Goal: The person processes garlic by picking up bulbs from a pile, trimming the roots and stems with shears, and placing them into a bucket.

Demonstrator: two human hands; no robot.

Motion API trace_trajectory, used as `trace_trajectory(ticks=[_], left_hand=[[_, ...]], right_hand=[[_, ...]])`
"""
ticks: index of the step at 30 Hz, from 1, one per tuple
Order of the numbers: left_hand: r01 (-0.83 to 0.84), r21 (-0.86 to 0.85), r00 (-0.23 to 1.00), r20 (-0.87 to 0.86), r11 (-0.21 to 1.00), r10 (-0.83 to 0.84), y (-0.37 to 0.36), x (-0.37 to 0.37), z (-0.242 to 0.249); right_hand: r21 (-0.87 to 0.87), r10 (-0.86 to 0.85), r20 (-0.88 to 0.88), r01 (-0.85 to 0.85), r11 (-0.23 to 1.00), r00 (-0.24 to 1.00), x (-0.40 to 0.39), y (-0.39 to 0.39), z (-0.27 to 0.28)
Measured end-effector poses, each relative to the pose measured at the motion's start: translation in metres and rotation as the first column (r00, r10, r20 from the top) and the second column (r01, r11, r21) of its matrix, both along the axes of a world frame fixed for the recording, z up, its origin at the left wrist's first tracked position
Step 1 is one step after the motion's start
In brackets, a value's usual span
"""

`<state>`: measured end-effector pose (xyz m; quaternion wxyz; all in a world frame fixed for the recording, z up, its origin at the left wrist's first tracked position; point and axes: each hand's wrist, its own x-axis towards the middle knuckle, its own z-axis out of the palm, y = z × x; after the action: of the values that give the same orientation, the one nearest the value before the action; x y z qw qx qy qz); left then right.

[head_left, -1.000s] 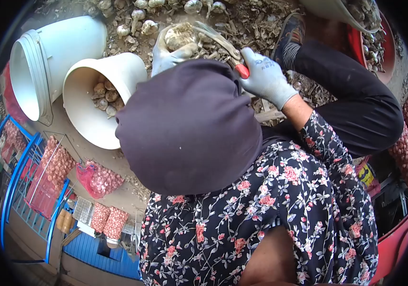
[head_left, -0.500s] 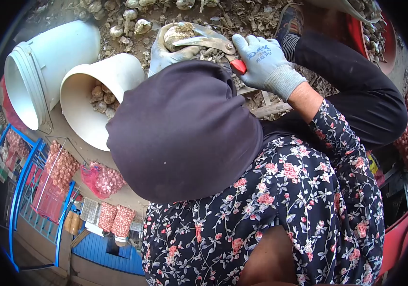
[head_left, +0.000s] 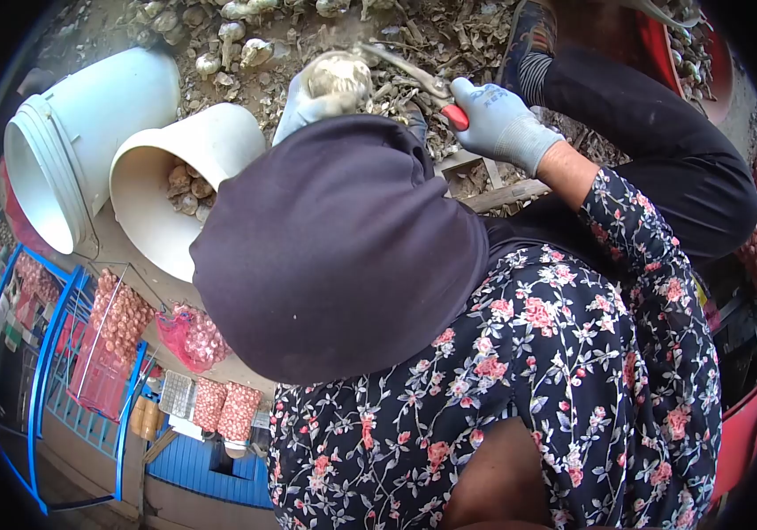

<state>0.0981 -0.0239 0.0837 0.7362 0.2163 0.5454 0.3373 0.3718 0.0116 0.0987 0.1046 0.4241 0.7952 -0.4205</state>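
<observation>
My left hand point(head_left: 299, 113), in a pale glove, is closed around a garlic bulb point(head_left: 338, 79); motion blurs both. My right hand point(head_left: 500, 125), in a grey-blue glove with printed lettering, grips red-handled shears point(head_left: 422, 78). The shears' blades point up and left, just right of the bulb and apart from it. Large dark cloth point(head_left: 325, 247) fills the middle of the view and hides my left forearm. Loose garlic bulbs point(head_left: 256, 53) lie beyond my left hand on ground strewn with dry husks point(head_left: 449, 44).
A cream bucket point(head_left: 241, 128) on its side holds several bulbs; a white bucket point(head_left: 135, 84) lies beside it. A wooden slat point(head_left: 506, 196) is below my right hand. Red containers stand at right. Netted garlic point(head_left: 193, 340) and a blue metal frame point(head_left: 38, 389) are lower left.
The shears have come away from the bulb, moving right with my right hand. My left hand still holds the bulb, now turned, with its pale side showing.
</observation>
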Motion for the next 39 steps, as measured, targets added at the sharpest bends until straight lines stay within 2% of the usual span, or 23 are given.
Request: trace_trajectory(ticks=[1,2,4,7,9,11,14,15,16,17,18,19,21,22,23,25,27,28,29,30,32,35,39], left_hand=[[-0.045,-0.034,0.995,0.089,0.998,0.048,-0.001,-0.001,0.002],[-0.092,0.038,0.996,-0.011,0.995,0.093,-0.003,0.006,0.002],[-0.12,0.119,0.993,0.033,0.986,0.117,-0.003,0.01,0.008],[-0.249,0.194,0.917,-0.269,0.949,0.296,-0.014,0.001,0.043],[-0.366,0.355,0.662,-0.55,0.86,0.509,-0.029,-0.018,0.076],[-0.325,0.524,0.21,-0.772,0.787,0.6,-0.048,-0.036,0.107],[-0.066,0.493,-0.386,-0.815,0.868,0.433,-0.05,-0.052,0.123],[0.025,0.405,-0.493,-0.79,0.914,0.364,-0.043,-0.052,0.119],[0.073,0.307,-0.503,-0.81,0.949,0.301,-0.029,-0.047,0.11],[-0.025,0.437,-0.052,-0.899,0.899,0.436,-0.026,-0.063,0.082],[-0.072,0.353,0.03,-0.934,0.933,0.356,0.002,-0.047,0.068],[0.002,0.334,0.096,-0.938,0.943,0.332,0.021,-0.062,0.023],[0.061,-0.165,-0.035,-0.986,0.984,-0.163,0.062,-0.054,-0.019],[0.156,-0.328,-0.118,-0.943,0.932,-0.312,0.068,-0.078,-0.086],[0.113,-0.431,-0.064,-0.903,0.895,-0.426,0.067,-0.083,-0.109],[-0.08,-0.423,-0.161,-0.888,0.903,-0.43,0.061,-0.076,-0.101],[-0.047,-0.468,0.061,-0.883,0.883,-0.465,0.05,-0.111,-0.098],[-0.11,-0.284,0.38,-0.898,0.952,-0.224,0.03,-0.13,-0.115],[-0.234,-0.119,0.632,-0.773,0.965,0.058,0.011,-0.143,-0.129],[-0.312,-0.041,0.78,-0.582,0.949,0.231,0.008,-0.127,-0.102],[-0.279,0.225,0.806,-0.474,0.934,0.354,0.007,-0.081,-0.052],[-0.265,0.317,0.792,-0.467,0.911,0.393,0.006,-0.032,0.007],[-0.177,0.364,0.765,-0.533,0.915,0.36,0.004,-0.003,0.03]], right_hand=[[-0.026,-0.035,0.013,0.035,0.999,0.999,0.0,-0.002,0.001],[-0.026,-0.074,-0.015,0.074,0.997,0.997,0.001,-0.002,0.003],[-0.032,-0.093,-0.017,0.093,0.995,0.996,0.0,-0.003,0.014],[-0.048,-0.127,-0.046,0.124,0.991,0.991,0.0,-0.012,0.018],[-0.033,-0.153,-0.083,0.15,0.988,0.985,-0.001,-0.01,0.014],[-0.168,-0.219,0.051,0.224,0.96,0.974,-0.003,-0.007,0.013],[-0.174,-0.219,0.044,0.223,0.959,0.975,-0.009,-0.003,0.009],[-0.166,-0.217,0.036,0.22,0.961,0.975,-0.012,-0.005,0.009],[-0.188,-0.2,0.034,0.203,0.961,0.979,-0.013,-0.005,0.009],[-0.196,-0.169,0.048,0.175,0.965,0.984,-0.014,-0.006,0.012],[-0.221,-0.163,0.069,0.175,0.959,0.984,-0.016,-0.006,0.014],[-0.247,-0.159,0.091,0.177,0.953,0.983,-0.017,-0.007,0.016],[-0.277,-0.174,0.106,0.197,0.941,0.979,-0.017,-0.008,0.018],[-0.298,-0.187,0.105,0.21,0.931,0.977,-0.017,-0.008,0.02],[-0.294,-0.192,0.112,0.217,0.931,0.975,-0.017,-0.01,0.018],[-0.255,-0.172,0.107,0.194,0.947,0.979,-0.016,-0.009,0.015],[-0.285,-0.151,0.131,0.183,0.941,0.98,-0.021,-0.003,0.016],[-0.297,-0.172,0.122,0.201,0.934,0.978,-0.025,-0.003,0.016],[-0.314,-0.188,0.112,0.215,0.925,0.976,-0.029,-0.003,0.015],[-0.31,-0.144,0.123,0.176,0.934,0.982,-0.034,0.0,0.016],[-0.229,-0.106,0.059,0.117,0.966,0.993,-0.039,0.001,0.015],[-0.09,-0.035,0.016,0.036,0.995,0.999,-0.051,0.005,0.021],[0.08,0.015,0.067,-0.02,0.997,0.998,-0.063,0.015,0.034]])
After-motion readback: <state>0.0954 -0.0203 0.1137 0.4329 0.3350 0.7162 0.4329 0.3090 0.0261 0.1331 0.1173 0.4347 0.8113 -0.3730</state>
